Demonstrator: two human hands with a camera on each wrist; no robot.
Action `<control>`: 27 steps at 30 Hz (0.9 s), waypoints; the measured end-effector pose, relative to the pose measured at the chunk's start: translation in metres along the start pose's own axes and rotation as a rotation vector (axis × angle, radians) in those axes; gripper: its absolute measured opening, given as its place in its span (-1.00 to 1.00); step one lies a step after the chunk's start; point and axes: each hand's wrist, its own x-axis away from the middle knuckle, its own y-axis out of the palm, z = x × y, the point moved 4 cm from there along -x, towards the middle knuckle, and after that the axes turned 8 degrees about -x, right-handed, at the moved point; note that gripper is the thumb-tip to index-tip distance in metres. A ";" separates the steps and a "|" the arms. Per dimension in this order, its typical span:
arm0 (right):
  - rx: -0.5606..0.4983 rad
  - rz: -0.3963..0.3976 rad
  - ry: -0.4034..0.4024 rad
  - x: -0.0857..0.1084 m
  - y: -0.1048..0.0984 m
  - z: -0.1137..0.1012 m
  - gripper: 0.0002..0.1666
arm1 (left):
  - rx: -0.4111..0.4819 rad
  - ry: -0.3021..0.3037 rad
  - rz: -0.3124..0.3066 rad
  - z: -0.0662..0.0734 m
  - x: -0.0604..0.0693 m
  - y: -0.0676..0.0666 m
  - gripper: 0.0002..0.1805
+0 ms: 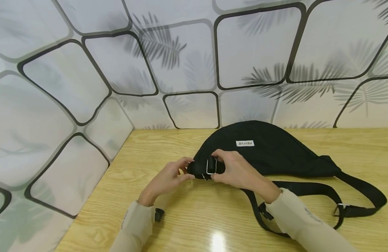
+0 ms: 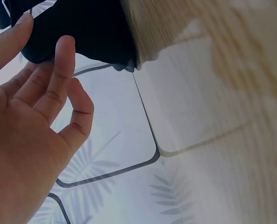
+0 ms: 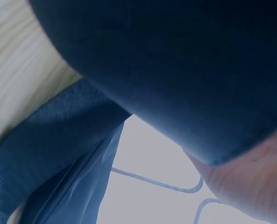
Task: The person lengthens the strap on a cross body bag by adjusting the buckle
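A black waist bag [image 1: 269, 154] with a small white label lies on the table, its curved side toward the wall. At its left end, a silver metal buckle [image 1: 211, 166] sits on the black strap [image 1: 220, 167]. My left hand [image 1: 168, 178] pinches the folded end of the strap between thumb and fingers; in the left wrist view, the other fingers spread out below the black fabric [image 2: 87, 32]. On the buckle's other side, my right hand [image 1: 239, 171] holds the strap between thumb and fingers. Dark fabric [image 3: 175, 60] hides most of that hand in the right wrist view.
The rest of the strap [image 1: 364, 185] loops over the wooden table [image 1: 194, 224] at the right, with a second metal buckle [image 1: 340, 206]. A small black piece [image 1: 159, 214] shows beside the left sleeve. Patterned cloth [image 1: 187, 63] rises behind and at the left.
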 end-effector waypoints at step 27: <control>0.070 0.026 -0.033 0.017 -0.018 0.012 -0.52 | -0.014 -0.037 -0.019 -0.011 0.004 -0.007 -0.57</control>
